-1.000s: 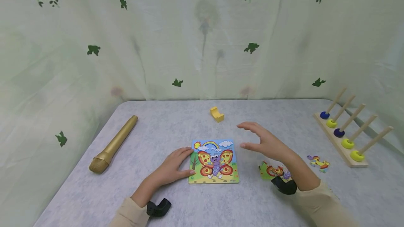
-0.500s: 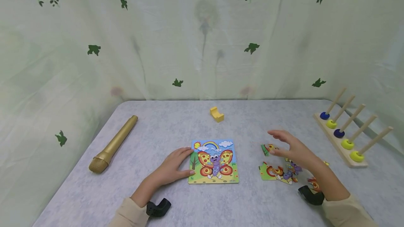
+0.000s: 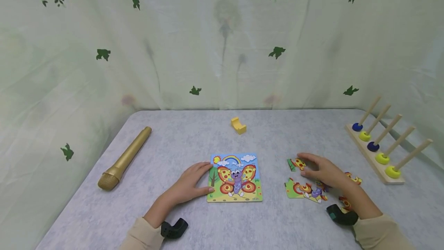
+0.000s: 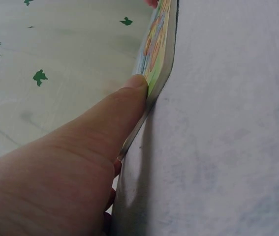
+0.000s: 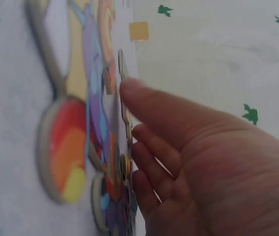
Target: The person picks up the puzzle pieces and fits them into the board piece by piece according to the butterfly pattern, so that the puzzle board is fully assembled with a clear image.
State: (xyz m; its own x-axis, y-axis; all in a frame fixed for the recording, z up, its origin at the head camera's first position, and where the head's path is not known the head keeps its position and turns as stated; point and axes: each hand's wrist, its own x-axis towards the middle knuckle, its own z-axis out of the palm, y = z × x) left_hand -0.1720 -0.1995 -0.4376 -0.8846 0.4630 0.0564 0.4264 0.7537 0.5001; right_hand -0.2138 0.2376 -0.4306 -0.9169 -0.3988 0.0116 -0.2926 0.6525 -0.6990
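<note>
A square butterfly puzzle board lies in the middle of the table in the head view. My left hand rests at its left side, thumb and fingers extended onto the edge; the left wrist view shows the thumb on the rim. My right hand is low over loose puzzle pieces at the right. Its thumb and index finger stand apart around a green, red and yellow puzzle piece, which lies flat. Nearer me are joined-looking butterfly pieces, partly under the hand. Other pieces loom close in the right wrist view.
A gold toy microphone lies at the left. A small yellow block sits towards the back. On the right stands a wooden peg rack with blue and yellow beads. Another puzzle piece lies beyond my right wrist.
My right hand has moved right, away from the board, and then down to the loose pieces, uncovering several of them. The left hand and the board have stayed put.
</note>
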